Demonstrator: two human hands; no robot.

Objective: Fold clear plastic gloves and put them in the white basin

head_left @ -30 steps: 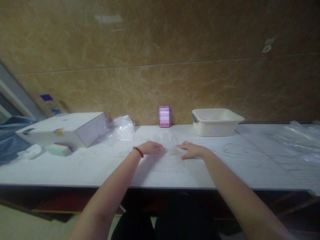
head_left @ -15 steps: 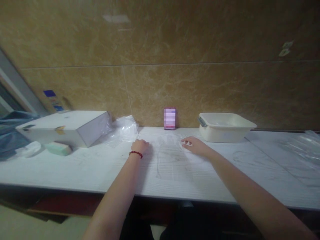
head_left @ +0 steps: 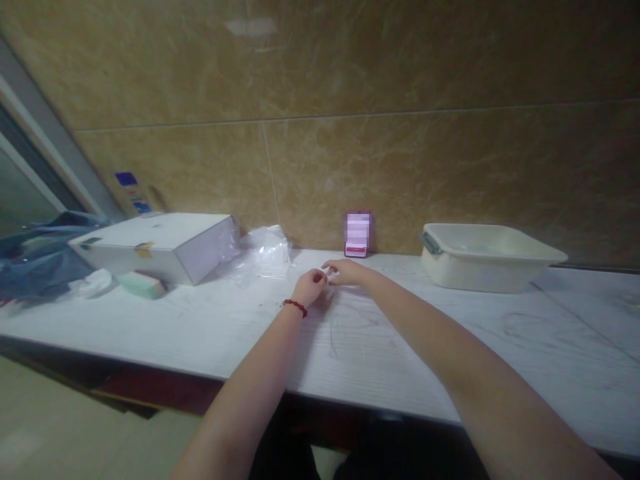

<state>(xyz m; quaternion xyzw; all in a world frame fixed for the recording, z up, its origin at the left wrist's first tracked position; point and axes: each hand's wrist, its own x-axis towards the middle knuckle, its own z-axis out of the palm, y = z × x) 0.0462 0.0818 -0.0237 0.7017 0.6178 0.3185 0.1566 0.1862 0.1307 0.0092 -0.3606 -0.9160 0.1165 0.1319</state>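
My left hand (head_left: 310,287), with a red bead bracelet at the wrist, is closed in a pinch near the back middle of the table. Right beside it, my right hand (head_left: 346,272) has its fingers bent toward the left fingertips, thumb and forefinger pinching. Between the two hands shows a bit of the top edge of a clear plastic bag (head_left: 353,327). The rest of the bag lies flat and faint on the pale wood-grain table (head_left: 210,333), partly under my right forearm.
Crumpled clear plastic (head_left: 267,252) lies left of my hands, beside a white box (head_left: 150,243). A green and white sponge-like block (head_left: 143,285) sits before the box. A phone (head_left: 357,235) leans on the wall. A cream plastic tub (head_left: 480,270) stands at right.
My hands have come together from either side of the plastic bag, the right one moving left. The view has turned a little, so the tub sits further right.
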